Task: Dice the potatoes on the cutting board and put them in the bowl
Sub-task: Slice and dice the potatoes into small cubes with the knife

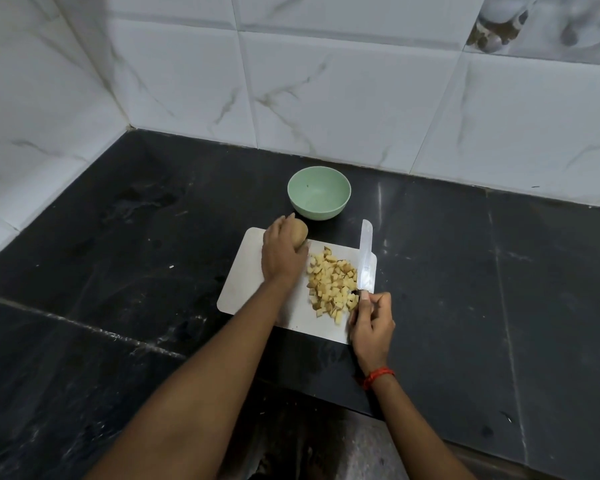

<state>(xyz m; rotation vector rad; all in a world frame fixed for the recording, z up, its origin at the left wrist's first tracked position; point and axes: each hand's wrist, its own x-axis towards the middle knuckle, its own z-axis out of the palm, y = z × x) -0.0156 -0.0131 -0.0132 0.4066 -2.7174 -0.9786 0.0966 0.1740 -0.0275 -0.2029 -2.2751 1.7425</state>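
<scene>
On the dark tabletop (118, 254), seen from the head camera, a white board (243, 282) lies under both hands. The left hand (281, 252) sits at the board's far edge with its fingers curled over a whole, unpeeled potato (300, 233). It grips the potato from above, so only the far end shows past the fingertips. Whether the potato rests on the board or is lifted just off it cannot be told.

Just to the right of that hand, between the two hands, a pile of dice (333, 285) with bits of skin on them lies on the board. The right hand (373, 320) is at the board's near right corner, its fingers wrapped round the handle of a knife (365, 261). The handle is almost wholly hidden in the grip. The blade runs away from this hand along the board's right edge, just beside the dice, and its tip reaches past the far edge. A red thread (378, 375) circles the right wrist.

Beyond the left hand's fingertips, near the potato but apart from it, a pale green bowl (317, 211) stands upright on the tabletop, off the board. Behind the bowl rise white marbled wall tiles (326, 98).
</scene>
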